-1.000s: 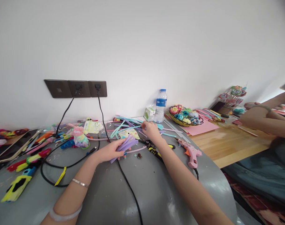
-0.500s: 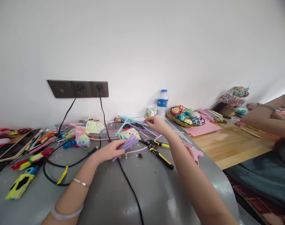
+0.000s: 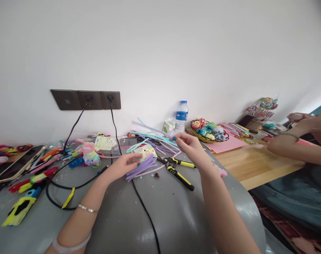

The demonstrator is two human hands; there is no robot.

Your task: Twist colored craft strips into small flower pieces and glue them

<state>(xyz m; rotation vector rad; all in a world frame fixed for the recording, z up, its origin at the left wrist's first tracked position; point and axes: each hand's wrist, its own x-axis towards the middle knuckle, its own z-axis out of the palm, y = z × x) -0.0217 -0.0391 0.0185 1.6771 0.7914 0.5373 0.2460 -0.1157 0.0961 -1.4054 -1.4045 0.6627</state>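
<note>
The left hand (image 3: 122,165) clasps the purple bundle (image 3: 144,166), which slants far-right toward the right hand (image 3: 190,146) pinching loose stems (image 3: 155,135).

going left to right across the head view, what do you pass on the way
yellow toy car → pastel plush toy → left hand with purple pipe cleaners → water bottle → flower basket → another person's forearm
</note>
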